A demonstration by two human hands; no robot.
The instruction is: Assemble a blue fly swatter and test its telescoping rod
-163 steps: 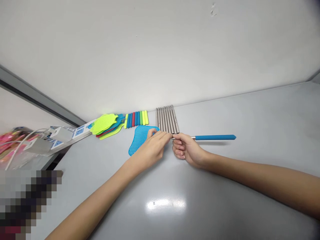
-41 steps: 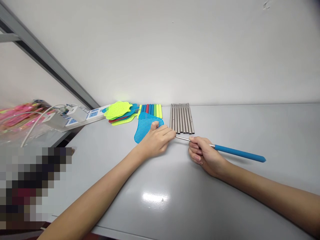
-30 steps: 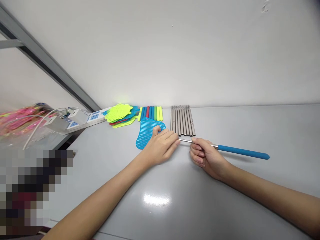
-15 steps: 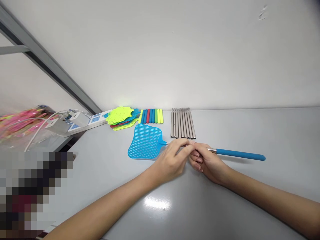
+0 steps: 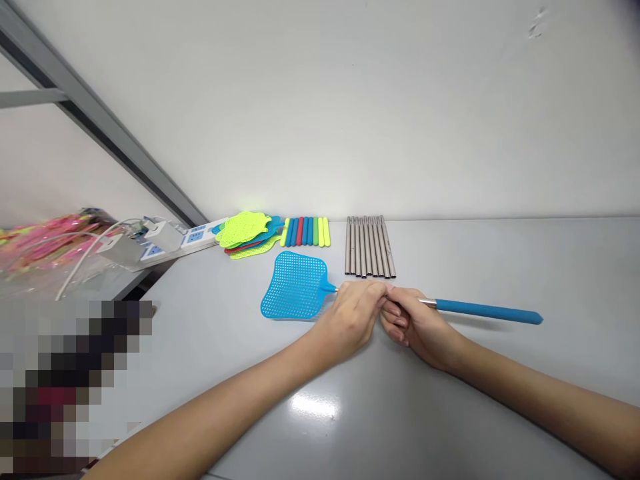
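A fly swatter [image 5: 295, 287] with a blue mesh head, a metal rod and a blue grip [image 5: 487, 311] lies across both my hands, head to the left. My left hand [image 5: 353, 313] is closed over the rod just right of the mesh head. Right beside it, my right hand [image 5: 417, 323] wraps round the metal part next to the blue grip. The fingers of both hands meet, and most of the rod is hidden under them. Behind the hands, several metal tubes [image 5: 370, 247] lie side by side on the grey table [image 5: 425, 427].
Several coloured grips [image 5: 305, 232] lie in a row near the wall. Left of them is a pile of swatter heads [image 5: 245, 230]. A power strip [image 5: 197, 235] with white chargers and cables runs along the left edge. Plastic-bagged pink items [image 5: 50, 247] lie farther left.
My left hand's fingers have closed more fully round the rod and press against the right hand. The swatter's grip end sits slightly farther right, and the whole view has shifted a little.
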